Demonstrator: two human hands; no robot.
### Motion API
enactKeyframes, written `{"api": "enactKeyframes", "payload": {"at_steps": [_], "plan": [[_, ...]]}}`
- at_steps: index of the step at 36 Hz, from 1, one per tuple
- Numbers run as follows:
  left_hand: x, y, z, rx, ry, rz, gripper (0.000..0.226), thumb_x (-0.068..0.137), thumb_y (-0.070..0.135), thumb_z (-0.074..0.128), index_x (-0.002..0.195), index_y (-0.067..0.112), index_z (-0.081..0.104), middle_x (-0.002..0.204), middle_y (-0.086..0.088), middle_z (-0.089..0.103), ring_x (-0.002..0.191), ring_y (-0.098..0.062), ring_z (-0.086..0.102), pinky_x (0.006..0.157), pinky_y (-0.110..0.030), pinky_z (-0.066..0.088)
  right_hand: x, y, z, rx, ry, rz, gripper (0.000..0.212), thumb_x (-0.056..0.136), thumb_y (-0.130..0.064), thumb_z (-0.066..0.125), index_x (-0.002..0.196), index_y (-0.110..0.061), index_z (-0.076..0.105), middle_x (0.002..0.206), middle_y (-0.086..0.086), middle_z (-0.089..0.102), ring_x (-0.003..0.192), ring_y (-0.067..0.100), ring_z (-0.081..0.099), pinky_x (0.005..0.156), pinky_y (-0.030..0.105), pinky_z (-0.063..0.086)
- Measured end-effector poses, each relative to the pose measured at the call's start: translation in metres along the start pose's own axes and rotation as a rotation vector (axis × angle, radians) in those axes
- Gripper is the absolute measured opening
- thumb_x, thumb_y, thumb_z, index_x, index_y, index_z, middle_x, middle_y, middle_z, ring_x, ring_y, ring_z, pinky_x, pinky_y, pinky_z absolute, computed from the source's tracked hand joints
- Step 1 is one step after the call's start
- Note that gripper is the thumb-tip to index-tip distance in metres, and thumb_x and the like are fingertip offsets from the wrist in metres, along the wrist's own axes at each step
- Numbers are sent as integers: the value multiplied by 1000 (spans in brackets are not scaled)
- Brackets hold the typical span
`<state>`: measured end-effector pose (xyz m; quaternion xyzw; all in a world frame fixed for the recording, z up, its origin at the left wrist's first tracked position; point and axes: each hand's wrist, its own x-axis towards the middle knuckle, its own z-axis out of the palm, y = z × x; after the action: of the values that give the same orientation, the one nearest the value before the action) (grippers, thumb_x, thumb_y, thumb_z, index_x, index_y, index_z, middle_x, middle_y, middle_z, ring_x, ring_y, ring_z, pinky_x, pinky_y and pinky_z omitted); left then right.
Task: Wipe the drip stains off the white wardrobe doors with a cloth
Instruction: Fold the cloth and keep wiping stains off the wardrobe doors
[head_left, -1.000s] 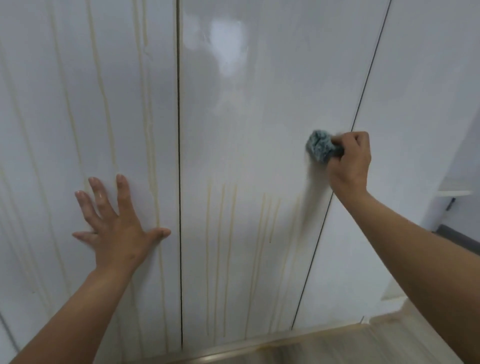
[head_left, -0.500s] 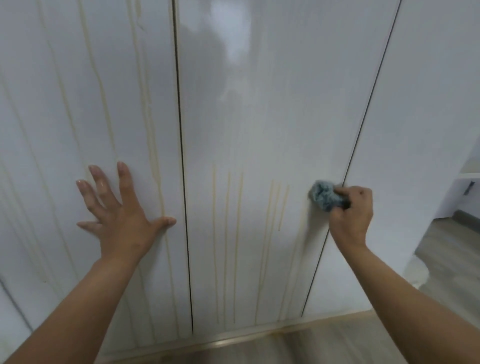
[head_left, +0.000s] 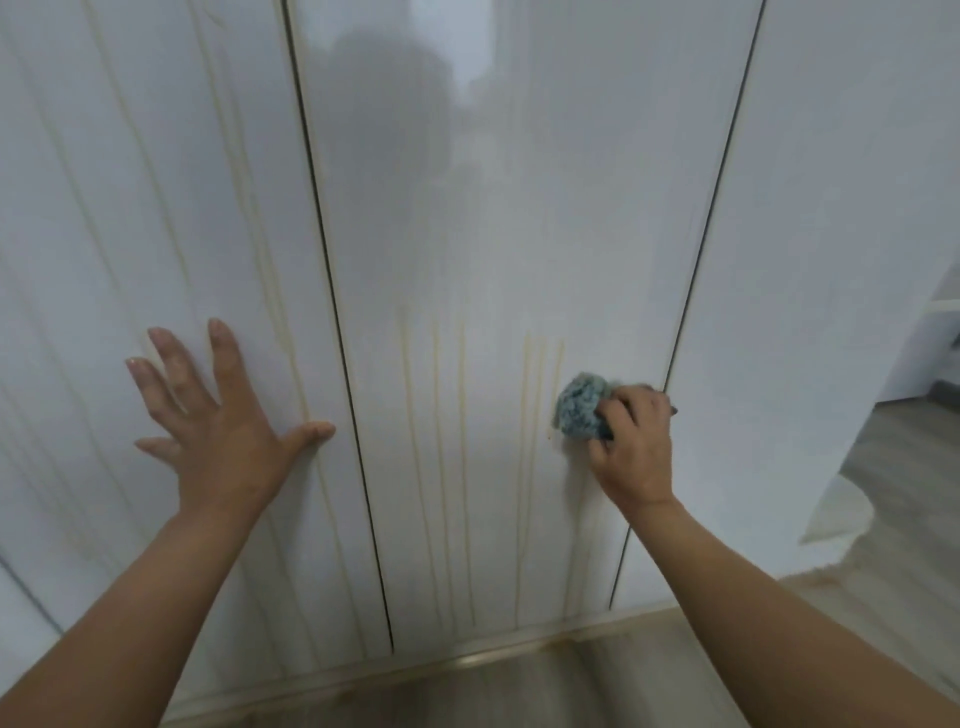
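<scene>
Two bare hands meet the wardrobe. The left hand lies flat, fingers spread, on the glossy white left door. The right hand curls round a bunched blue-grey cloth, part of the wad hidden in its grip. The cloth presses on the white middle door, just left of that hand, beside the nearest yellowish drip stains and well right of the left hand. Higher streaks are faint; the door tops are cut off. Half a second ago the cloth sat at this door's right edge; it has shifted left, the left hand unmoved.
</scene>
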<state>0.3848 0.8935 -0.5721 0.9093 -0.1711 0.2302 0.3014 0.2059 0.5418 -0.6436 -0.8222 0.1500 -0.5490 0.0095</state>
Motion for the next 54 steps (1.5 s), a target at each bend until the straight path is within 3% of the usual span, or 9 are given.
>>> {"api": "enactKeyframes", "payload": {"at_steps": [8, 12, 16, 25, 34, 40, 46, 49, 54], "plan": [[-1, 1, 0, -11, 6, 2, 149, 56, 63, 89, 160, 39, -14, 168, -8, -27, 154, -39, -23, 97, -92, 13, 56, -19, -28, 320, 296, 618, 30, 80, 9, 45, 101, -4, 61, 101, 9, 52, 89, 10, 45, 79, 9, 34], [-2, 1, 1, -9, 8, -1, 149, 56, 63, 89, 160, 38, -15, 168, -8, -27, 154, -39, -23, 98, -91, 13, 84, -28, -28, 378, 416, 904, 36, 88, 6, 46, 115, -13, 59, 115, 6, 51, 96, 17, 53, 89, 22, 43], [-1, -1, 1, 1, 8, -5, 148, 57, 64, 88, 159, 38, -15, 168, -7, -28, 154, -38, -24, 99, -91, 13, 77, -55, -12, 353, 416, 815, 35, 87, 6, 44, 115, -4, 61, 111, 9, 47, 97, 22, 51, 86, 17, 35], [-1, 1, 0, -8, 5, -6, 148, 58, 64, 88, 159, 39, -17, 168, -6, -28, 154, -37, -24, 99, -91, 12, -5, -54, 23, 110, -38, -67, 25, 85, -10, 53, 102, 0, 68, 102, 20, 60, 91, 39, 57, 79, 36, 43], [-1, 2, -2, -11, -18, -15, 150, 59, 65, 88, 158, 41, -22, 166, -4, -34, 153, -35, -29, 102, -89, 10, 92, -71, -15, 428, 498, 780, 40, 85, 4, 50, 122, -7, 59, 115, 7, 53, 100, 16, 53, 81, -1, 33], [-1, -1, -1, -10, -18, -13, 149, 59, 63, 88, 159, 40, -21, 166, -6, -32, 153, -35, -29, 101, -89, 10, 63, -95, 20, 278, 261, 383, 42, 74, -2, 55, 115, -4, 66, 111, 19, 51, 103, 30, 47, 94, 41, 40], [-2, 2, -5, -16, -34, -20, 149, 60, 64, 88, 157, 41, -23, 165, -3, -35, 152, -33, -30, 102, -89, 11, 9, -97, 35, 156, 22, -227, 30, 102, -7, 42, 103, 0, 71, 101, 21, 61, 89, 37, 56, 77, 41, 45], [-2, 2, -5, -17, -42, -21, 148, 61, 65, 87, 157, 41, -24, 164, -2, -38, 152, -32, -32, 103, -88, 10, 26, -88, 26, 207, 54, -172, 30, 89, 1, 45, 102, 3, 71, 100, 19, 61, 92, 34, 54, 80, 39, 46], [0, 1, -3, -4, -31, -21, 150, 60, 66, 87, 155, 43, -28, 164, -2, -37, 152, -33, -30, 102, -89, 12, 83, -88, -6, 389, 377, 506, 35, 82, 4, 50, 112, 0, 69, 109, 14, 56, 94, 4, 48, 85, 4, 36]]}}
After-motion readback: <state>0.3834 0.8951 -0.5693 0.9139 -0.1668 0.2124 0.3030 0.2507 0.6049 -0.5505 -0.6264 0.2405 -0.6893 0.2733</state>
